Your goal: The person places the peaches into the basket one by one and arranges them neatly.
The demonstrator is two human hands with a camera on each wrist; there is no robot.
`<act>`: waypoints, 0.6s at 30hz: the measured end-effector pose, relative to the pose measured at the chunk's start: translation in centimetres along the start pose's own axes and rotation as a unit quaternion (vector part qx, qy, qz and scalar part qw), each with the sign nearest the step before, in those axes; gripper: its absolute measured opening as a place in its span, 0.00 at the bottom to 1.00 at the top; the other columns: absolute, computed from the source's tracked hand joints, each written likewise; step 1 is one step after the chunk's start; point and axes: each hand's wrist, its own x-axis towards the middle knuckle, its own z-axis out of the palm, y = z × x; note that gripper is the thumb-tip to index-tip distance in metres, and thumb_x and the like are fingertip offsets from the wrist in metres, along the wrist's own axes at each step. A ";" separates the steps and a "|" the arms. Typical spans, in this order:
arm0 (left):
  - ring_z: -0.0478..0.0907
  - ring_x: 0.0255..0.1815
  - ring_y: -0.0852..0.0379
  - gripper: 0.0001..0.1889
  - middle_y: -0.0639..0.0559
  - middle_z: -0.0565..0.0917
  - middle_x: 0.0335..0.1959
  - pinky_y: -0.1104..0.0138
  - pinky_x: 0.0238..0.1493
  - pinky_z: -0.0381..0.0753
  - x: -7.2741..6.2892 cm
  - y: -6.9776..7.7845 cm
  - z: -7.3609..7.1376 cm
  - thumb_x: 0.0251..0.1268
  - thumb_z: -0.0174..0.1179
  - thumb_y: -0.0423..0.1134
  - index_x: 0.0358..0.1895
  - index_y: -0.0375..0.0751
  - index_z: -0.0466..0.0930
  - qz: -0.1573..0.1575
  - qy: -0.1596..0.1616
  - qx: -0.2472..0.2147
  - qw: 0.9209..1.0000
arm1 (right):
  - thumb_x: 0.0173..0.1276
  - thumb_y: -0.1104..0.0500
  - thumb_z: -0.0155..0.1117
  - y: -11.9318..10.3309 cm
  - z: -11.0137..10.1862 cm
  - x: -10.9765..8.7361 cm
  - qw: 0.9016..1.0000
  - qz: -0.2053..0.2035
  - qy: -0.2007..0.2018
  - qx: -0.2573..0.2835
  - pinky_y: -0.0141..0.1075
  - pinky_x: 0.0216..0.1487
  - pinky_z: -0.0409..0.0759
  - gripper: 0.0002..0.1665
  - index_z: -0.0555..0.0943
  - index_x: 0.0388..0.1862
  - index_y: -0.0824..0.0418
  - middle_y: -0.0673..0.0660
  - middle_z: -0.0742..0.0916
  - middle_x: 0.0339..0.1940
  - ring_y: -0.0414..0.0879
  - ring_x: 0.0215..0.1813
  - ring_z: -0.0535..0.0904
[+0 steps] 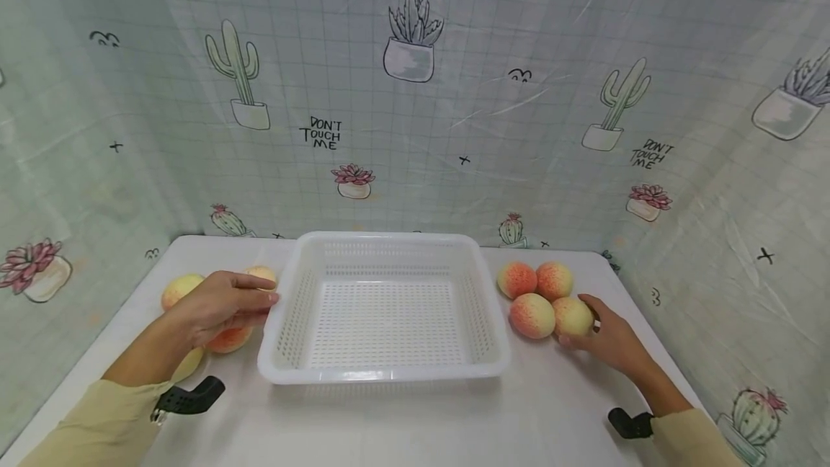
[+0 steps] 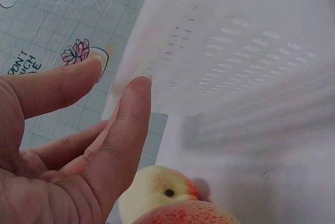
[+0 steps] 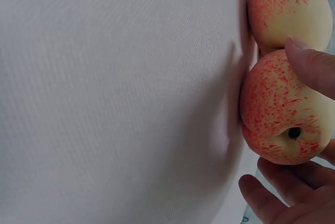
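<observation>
A white perforated plastic basket (image 1: 382,376) stands mid-table with nothing in it. My left hand (image 1: 217,303) reaches over several peaches, its fingertips right at the basket's left rim. In the left wrist view, its thumb and fingers are extended and apart, with a pale peach (image 2: 152,190) and a redder peach (image 2: 188,214) below. On the other side, my right hand (image 1: 612,337) holds a yellow-red peach (image 1: 572,317), thumb on one side and fingers on the other. That peach (image 3: 277,114) sits against a neighbouring peach (image 3: 290,12) in the right wrist view.
Three more peaches (image 1: 532,316) cluster beside the held one, right of the basket. Left of the basket, a yellowish peach (image 1: 180,287) and others are partly hidden by the left arm. A cactus-print curtain (image 1: 415,128) surrounds the white table (image 1: 421,427) at the back and sides.
</observation>
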 end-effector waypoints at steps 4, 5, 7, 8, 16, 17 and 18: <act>0.90 0.43 0.56 0.35 0.49 0.88 0.47 0.62 0.50 0.92 0.2 -0.3 -0.2 0.71 0.69 0.40 0.71 0.21 0.67 0.000 -0.010 -0.012 1.000 | 0.62 0.37 0.78 0.0 0.0 0.2 1.000 -0.003 0.003 0.002 0.67 0.66 0.79 0.65 0.55 0.81 0.70 0.77 0.66 0.79 0.77 0.74 0.68; 0.90 0.44 0.56 0.34 0.49 0.88 0.47 0.63 0.50 0.92 0.3 -0.4 -0.2 0.71 0.68 0.40 0.71 0.21 0.67 0.002 -0.013 -0.009 1.000 | 0.61 0.37 0.78 0.0 -0.1 0.2 1.000 -0.005 0.006 0.002 0.67 0.66 0.80 0.64 0.56 0.81 0.70 0.77 0.67 0.78 0.76 0.74 0.68; 0.89 0.44 0.56 0.34 0.48 0.88 0.49 0.63 0.49 0.92 0.4 -0.5 -0.2 0.71 0.68 0.40 0.71 0.21 0.67 0.010 -0.017 0.001 1.000 | 0.60 0.37 0.79 0.1 0.0 0.2 1.000 -0.011 0.014 -0.001 0.65 0.65 0.81 0.63 0.59 0.80 0.70 0.76 0.69 0.77 0.75 0.72 0.71; 0.89 0.45 0.56 0.34 0.47 0.88 0.50 0.63 0.49 0.92 0.5 -0.5 -0.2 0.71 0.68 0.40 0.71 0.21 0.67 0.012 -0.017 0.006 1.000 | 0.60 0.37 0.79 0.2 0.0 0.2 1.000 -0.016 0.018 -0.005 0.65 0.64 0.82 0.62 0.60 0.79 0.70 0.77 0.70 0.76 0.75 0.72 0.72; 0.90 0.44 0.55 0.32 0.44 0.88 0.50 0.62 0.48 0.92 0.7 -0.5 0.1 0.71 0.68 0.38 0.70 0.21 0.70 0.012 -0.011 0.024 1.000 | 0.58 0.36 0.80 0.6 0.0 0.4 0.998 -0.029 0.043 -0.028 0.61 0.59 0.86 0.59 0.67 0.75 0.71 0.77 0.75 0.72 0.73 0.66 0.77; 0.90 0.43 0.55 0.32 0.45 0.88 0.49 0.62 0.48 0.92 0.7 -0.5 0.1 0.71 0.68 0.38 0.69 0.21 0.70 0.011 -0.011 0.022 1.000 | 0.58 0.36 0.80 0.7 0.0 0.5 0.998 -0.028 0.043 -0.028 0.60 0.58 0.87 0.59 0.68 0.75 0.70 0.77 0.76 0.71 0.73 0.66 0.77; 0.90 0.43 0.54 0.31 0.45 0.89 0.48 0.62 0.47 0.92 0.7 -0.5 0.1 0.70 0.68 0.38 0.69 0.20 0.70 0.012 -0.011 0.020 1.000 | 0.58 0.36 0.80 0.7 0.0 0.5 0.998 -0.028 0.043 -0.030 0.60 0.58 0.87 0.59 0.68 0.75 0.70 0.77 0.76 0.71 0.73 0.66 0.77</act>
